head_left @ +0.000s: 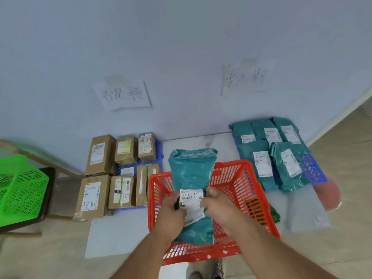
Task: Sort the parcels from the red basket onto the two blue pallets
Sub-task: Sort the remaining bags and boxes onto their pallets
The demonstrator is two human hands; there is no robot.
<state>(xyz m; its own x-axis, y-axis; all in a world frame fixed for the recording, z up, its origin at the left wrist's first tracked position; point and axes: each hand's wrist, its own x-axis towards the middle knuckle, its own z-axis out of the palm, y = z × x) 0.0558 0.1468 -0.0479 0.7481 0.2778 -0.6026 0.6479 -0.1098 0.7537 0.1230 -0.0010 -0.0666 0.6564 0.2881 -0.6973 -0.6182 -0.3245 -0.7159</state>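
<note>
Both hands hold a teal mailer bag upright over the red basket, which stands on the floor in front of me. My left hand grips its left edge beside the white label; my right hand grips the right edge. The left blue pallet carries several brown cardboard boxes. On the right blue pallet lie several teal mailer bags with white labels. What else lies inside the basket is hidden by the held bag.
A green basket sits on a dark stool at the left. Two handwritten paper signs hang on the wall above the pallets. A grey sheet lies on the floor left of the red basket, another grey bag to its right.
</note>
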